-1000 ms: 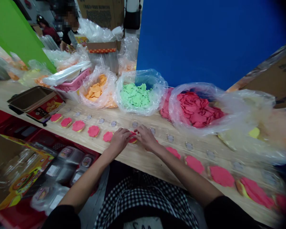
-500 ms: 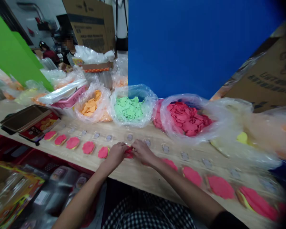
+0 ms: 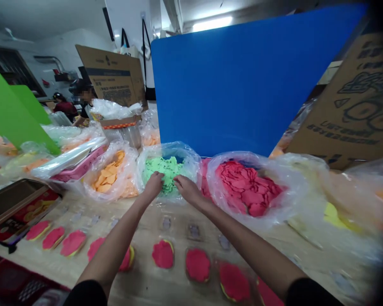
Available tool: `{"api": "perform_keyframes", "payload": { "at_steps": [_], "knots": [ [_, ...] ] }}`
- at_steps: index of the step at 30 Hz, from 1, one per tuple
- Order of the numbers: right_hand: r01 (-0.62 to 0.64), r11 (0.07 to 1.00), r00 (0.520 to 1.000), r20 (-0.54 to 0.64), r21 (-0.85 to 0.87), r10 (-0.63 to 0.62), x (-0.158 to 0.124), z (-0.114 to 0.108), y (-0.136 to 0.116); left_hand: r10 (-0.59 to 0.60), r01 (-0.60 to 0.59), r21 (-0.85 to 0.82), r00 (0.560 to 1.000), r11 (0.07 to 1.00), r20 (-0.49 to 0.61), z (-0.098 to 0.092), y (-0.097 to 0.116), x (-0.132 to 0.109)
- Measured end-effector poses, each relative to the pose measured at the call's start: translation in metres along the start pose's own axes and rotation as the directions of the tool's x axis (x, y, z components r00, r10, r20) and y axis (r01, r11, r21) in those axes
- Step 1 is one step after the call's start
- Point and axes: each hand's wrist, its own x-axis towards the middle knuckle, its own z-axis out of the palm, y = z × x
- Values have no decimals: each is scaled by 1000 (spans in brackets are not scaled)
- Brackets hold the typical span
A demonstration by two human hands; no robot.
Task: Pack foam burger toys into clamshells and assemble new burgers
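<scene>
Both hands are over a clear plastic bag (image 3: 193, 163) filled with light-green, ruffled, flat pieces (image 3: 166, 165). My left hand (image 3: 155, 182) is at the near left part of the pile, its fingers curled together and the tips pointing inward. To its right, my right hand (image 3: 185, 187) has its fingers bent close to the thumb, at the pile's right side. What either hand holds, if anything, is too small to make out. On the table in front lies a row of red flower-shaped pieces (image 3: 163, 254) on yellow layers, several partly hidden by my forearms.
Bags of orange pieces (image 3: 108, 176) and red pieces (image 3: 249, 187) flank the green one. Small clear packets (image 3: 167, 222) line the wooden table (image 3: 147, 276). A blue panel (image 3: 226, 93) stands behind, a dark tray (image 3: 19, 204) at left. People (image 3: 64, 106) sit far back.
My hands have left a red piece on the table and moved forward to the bag of green pieces. The view has tilted up, showing more of the room.
</scene>
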Motion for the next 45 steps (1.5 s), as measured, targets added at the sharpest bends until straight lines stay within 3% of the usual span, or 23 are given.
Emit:
{"api": "perform_keyframes", "payload": {
  "at_steps": [3,6,10,12,15,18,20,26,29,38,45],
  "knots": [
    [-28,999,999,16,-34,29,20,9,19,-152,153,84,988,985,-19,0,-30,21],
    [-75,993,997,19,-91,77,23,13,36,-309,313,168,950,935,-49,-7,-57,34],
    [-136,976,990,12,-172,140,17,14,50,-373,378,230,925,897,-68,-5,-60,59],
    [-132,973,990,26,-191,140,16,14,53,-303,300,219,953,928,-24,4,-48,76],
    [-91,973,992,68,-210,108,16,13,55,-106,75,148,972,986,211,23,-30,98],
    [-44,979,994,94,-201,64,16,11,58,26,-81,100,886,992,462,34,-33,113],
    [-26,984,993,108,-175,45,16,10,61,56,-122,96,857,988,512,35,-47,122],
    [-8,995,991,130,-95,21,17,10,68,216,-221,-35,889,975,403,25,-88,150],
    [-3,997,991,130,-80,13,17,10,68,209,-213,-26,914,977,347,24,-96,155],
    [32,996,989,144,-89,-19,16,10,69,235,-223,-76,924,972,302,33,-87,146],
    [55,996,989,143,-75,-44,16,12,71,110,-66,-245,979,967,169,36,-82,145]
  ]
}}
